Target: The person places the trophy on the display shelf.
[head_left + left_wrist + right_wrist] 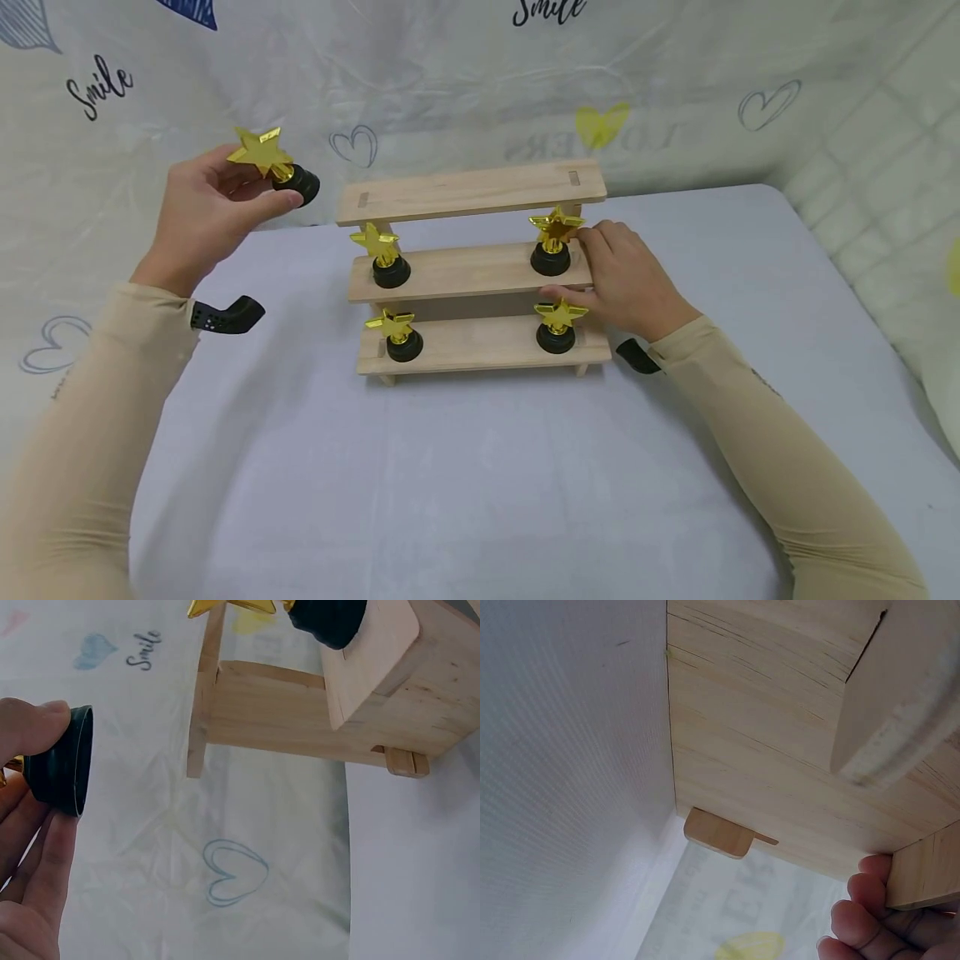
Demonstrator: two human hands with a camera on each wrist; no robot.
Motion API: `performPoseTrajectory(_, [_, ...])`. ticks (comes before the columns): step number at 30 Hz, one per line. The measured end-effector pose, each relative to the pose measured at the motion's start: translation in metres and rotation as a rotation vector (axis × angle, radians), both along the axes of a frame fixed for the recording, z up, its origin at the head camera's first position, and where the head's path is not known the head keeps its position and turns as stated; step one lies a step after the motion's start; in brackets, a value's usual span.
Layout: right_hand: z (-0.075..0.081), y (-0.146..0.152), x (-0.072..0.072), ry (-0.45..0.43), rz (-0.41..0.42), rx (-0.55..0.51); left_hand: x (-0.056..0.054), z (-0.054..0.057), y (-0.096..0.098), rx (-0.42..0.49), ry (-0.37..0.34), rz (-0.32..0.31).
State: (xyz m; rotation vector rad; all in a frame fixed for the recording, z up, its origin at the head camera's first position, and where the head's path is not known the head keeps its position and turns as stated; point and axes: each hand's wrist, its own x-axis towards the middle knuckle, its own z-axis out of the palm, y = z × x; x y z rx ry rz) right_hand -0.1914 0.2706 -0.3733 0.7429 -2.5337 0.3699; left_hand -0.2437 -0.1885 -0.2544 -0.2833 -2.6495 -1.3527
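My left hand pinches a gold star trophy by its black round base, raised to the left of the wooden shelf. In the left wrist view, the hollow underside of that trophy's base faces the shelf. My right hand grips the right end of the shelf at the middle board. Its fingertips curl round a wooden edge in the right wrist view. Similar trophies stand on the middle board, at left and right, and on the bottom board, at left and right.
The three-tier shelf stands on a white table, its top board bare. Behind the table hangs a pale sheet printed with hearts and words. Black wrist mounts show at both sleeves.
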Motion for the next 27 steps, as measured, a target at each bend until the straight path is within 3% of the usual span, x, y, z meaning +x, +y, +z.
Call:
performPoseTrajectory(12, [0.000,0.000,0.000,0.020,0.007,0.005,-0.011,0.009,0.024,0.084,-0.021,-0.085])
performPoseTrajectory(27, [0.000,0.001,0.001,0.021,0.014,-0.001,-0.024,0.014,0.059,0.013,-0.065,-0.177])
